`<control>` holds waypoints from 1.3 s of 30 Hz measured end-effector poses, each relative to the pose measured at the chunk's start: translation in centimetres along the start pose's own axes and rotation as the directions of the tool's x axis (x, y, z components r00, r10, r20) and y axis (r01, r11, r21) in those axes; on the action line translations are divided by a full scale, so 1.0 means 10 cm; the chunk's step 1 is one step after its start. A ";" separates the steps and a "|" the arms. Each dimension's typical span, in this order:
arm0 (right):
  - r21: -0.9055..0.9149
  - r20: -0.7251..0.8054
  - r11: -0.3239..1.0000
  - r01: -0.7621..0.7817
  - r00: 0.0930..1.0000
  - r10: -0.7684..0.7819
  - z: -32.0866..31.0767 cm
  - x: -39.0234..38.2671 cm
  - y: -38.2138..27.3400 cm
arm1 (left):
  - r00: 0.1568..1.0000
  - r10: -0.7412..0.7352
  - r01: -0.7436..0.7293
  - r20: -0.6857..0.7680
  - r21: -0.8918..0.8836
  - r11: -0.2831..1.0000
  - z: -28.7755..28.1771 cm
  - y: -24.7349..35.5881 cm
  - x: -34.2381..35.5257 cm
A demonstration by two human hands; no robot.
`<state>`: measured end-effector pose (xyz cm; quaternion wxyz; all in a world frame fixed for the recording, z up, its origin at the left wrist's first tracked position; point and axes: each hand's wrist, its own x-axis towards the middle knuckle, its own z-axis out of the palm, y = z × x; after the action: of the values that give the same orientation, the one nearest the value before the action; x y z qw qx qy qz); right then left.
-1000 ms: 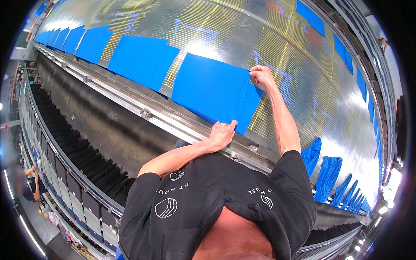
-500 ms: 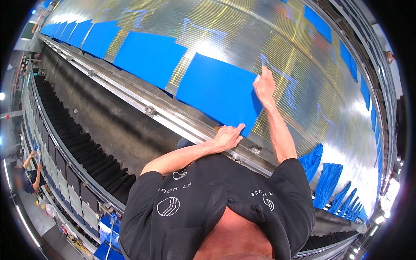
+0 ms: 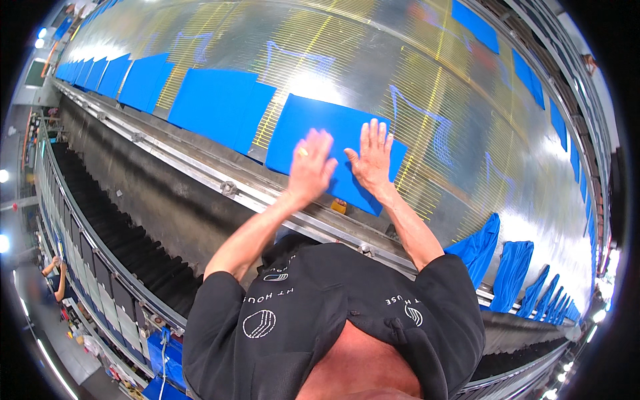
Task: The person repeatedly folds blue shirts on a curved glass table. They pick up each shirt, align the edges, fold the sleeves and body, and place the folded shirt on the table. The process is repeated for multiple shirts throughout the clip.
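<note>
A flat, four-cornered panel of bright blue fabric (image 3: 341, 137) lies on a long, shiny metallic table (image 3: 363, 77) ruled with yellow lines, its near edge running along the table's near side, just beyond a pale metal rail (image 3: 180, 156).

The person's bare right hand (image 3: 372, 157) lies flattened over the panel's right part, fingers straight and slightly spread, fingertips close to the far edge. The bare left hand (image 3: 311, 167) is blurred over the nearer, left part, its fingers extended; whether it touches the fabric I cannot tell. A narrow strip of panel shows between the hands.

On the left, only a slim gap separates the panel from a second flat blue fabric piece (image 3: 217, 103). Beyond the far edge and to the right, wide lined table surface extends, reaching the crumpled blue fabric bundles (image 3: 510, 273) at lower right.
</note>
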<state>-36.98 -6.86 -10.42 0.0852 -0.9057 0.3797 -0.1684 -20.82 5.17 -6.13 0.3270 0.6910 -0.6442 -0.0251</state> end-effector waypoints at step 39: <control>0.710 0.676 -0.339 -0.618 0.461 0.575 -0.90 -1.52 -0.63 | 0.798 -0.599 0.570 0.067 0.243 0.785 -0.65 -0.98 -0.29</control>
<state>-46.10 8.18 -3.90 0.7156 -0.2724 0.5802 -0.2775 -9.79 10.06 -6.91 0.1821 0.8836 -0.4182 -0.1056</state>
